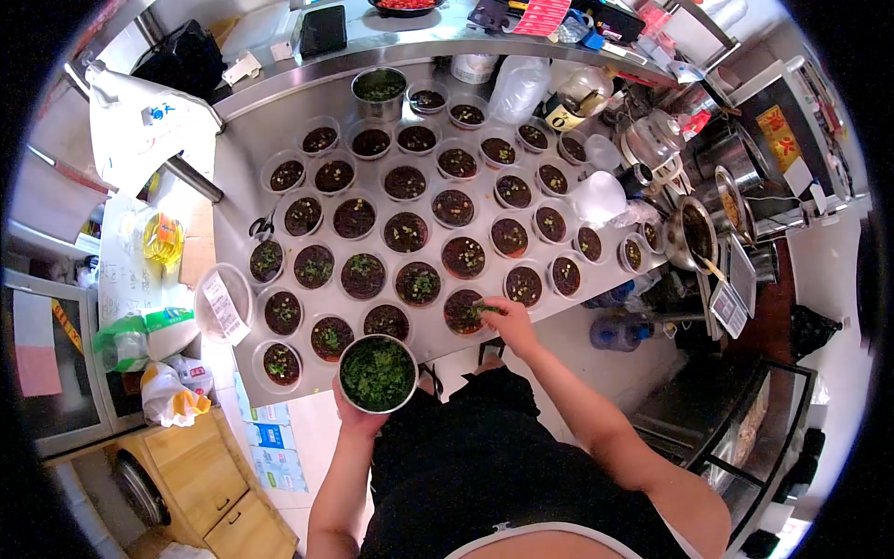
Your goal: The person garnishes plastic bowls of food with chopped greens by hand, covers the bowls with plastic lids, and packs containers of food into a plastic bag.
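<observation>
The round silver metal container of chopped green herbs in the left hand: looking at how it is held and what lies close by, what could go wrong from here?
The round silver metal container sits in the left hand at the grey metal table's front edge; a tilt might spill its chopped green herbs.

The right hand pinches herbs at a clear round plastic cup with dark contents, near that edge; a bump could tip it.

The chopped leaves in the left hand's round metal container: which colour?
Green; the chopped leaves show best in the head view.
</observation>
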Motion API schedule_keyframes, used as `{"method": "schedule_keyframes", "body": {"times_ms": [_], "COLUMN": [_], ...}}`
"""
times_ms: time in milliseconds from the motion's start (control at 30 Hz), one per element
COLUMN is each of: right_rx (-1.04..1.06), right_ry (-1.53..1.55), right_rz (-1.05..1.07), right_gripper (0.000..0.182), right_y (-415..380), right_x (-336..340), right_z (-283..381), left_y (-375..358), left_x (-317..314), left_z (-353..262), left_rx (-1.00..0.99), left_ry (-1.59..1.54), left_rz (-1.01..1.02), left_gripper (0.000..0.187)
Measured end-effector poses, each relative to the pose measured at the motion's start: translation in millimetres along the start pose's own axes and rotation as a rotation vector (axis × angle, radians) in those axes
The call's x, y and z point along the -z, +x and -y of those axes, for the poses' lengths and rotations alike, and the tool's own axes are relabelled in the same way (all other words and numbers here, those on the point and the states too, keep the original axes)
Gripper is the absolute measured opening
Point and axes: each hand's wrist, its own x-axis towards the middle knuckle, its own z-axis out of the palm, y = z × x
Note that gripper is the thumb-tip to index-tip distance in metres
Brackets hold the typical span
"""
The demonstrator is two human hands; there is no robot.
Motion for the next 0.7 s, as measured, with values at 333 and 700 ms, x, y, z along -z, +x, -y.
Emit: {"method": "schedule_keyframes", "body": {"times_ms": [333,700], "right_rx": [0.232,0.106], "right_ry": [-0.035,0.094], "right_rz": [-0.013,-0.008], "right_gripper": [0.026,0.025], "right_y": [55.6,99.7], "right_x": [8.0,26.7], "right_z": [62.2,82.5], "left_y": [-8.1,-8.3], "left_x": [20.8,-7.9], "left_z": [-11.7,-3.0], "left_rx": [-0.068,-0.136], "left_ry": [-0.045,-0.062], "left_rz": [-0.032,-0.084], "left_gripper": [0.05,0.05]}}
